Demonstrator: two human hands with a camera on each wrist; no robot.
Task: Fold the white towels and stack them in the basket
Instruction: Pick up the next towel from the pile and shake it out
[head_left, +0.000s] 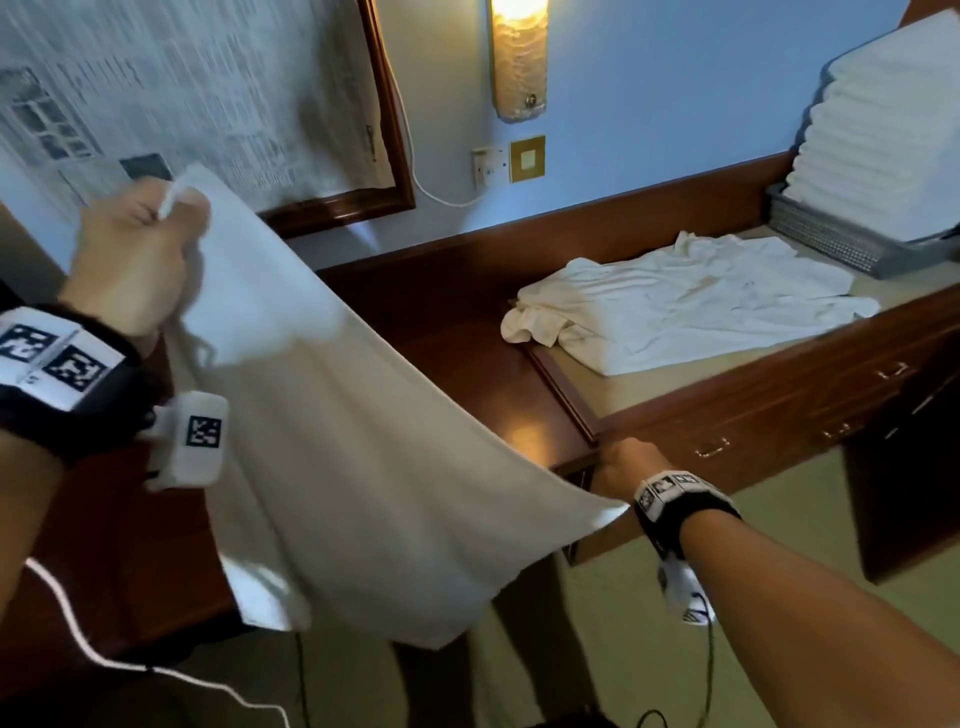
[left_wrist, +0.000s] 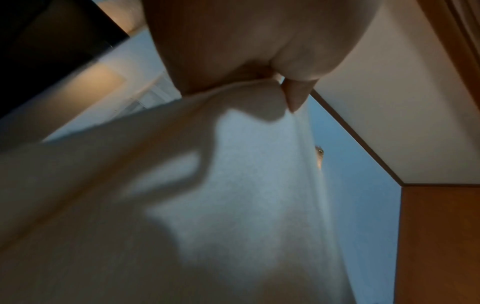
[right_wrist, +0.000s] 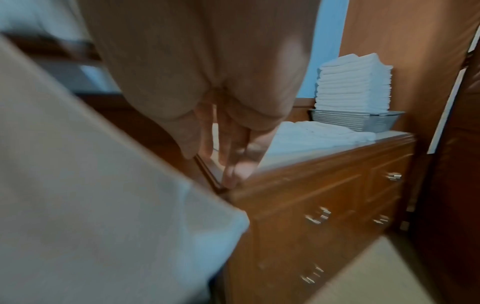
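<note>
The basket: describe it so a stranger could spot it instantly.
Follow the long wooden counter to its far right end. There sits the basket, grey mesh, with a tall stack of folded white towels rising from it, unlike the loose towels beside it.

white towel (head_left: 332, 415) hanging spread, folded stack (head_left: 883, 135) in basket (head_left: 826, 234)

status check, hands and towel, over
Left hand pinches a corner of the raised towel; right hand at its far edge, grip unclear. Basket holds a tall folded stack. Crumpled towels on counter.
</note>
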